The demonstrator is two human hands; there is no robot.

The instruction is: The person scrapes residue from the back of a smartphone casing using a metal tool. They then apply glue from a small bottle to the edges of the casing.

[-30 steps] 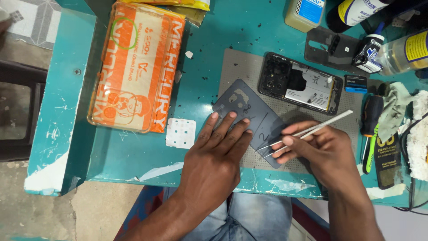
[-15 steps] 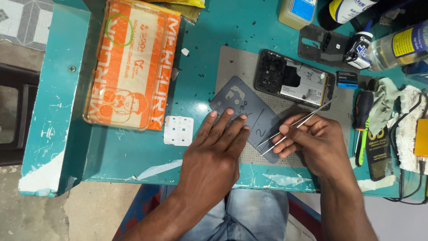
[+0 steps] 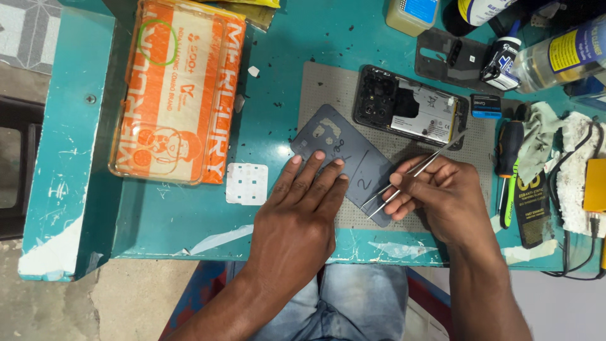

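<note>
Grey back cover [image 3: 350, 158] pinned flat under left hand [image 3: 297, 215], tweezers [image 3: 413, 172] pinched in right hand [image 3: 442, 199]; risk of tip slip scratching cover.

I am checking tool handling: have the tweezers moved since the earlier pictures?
Yes. The tweezers in the right hand lie steeper: their upper end swung towards the near corner of the opened phone; the tips stay by the grey cover.

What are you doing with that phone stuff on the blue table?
A person sits at a teal table. The left hand presses flat on a grey phone back cover lying on a grey work mat. The right hand holds metal tweezers, tips at the cover's edge. An opened phone lies on the mat just beyond.
</note>
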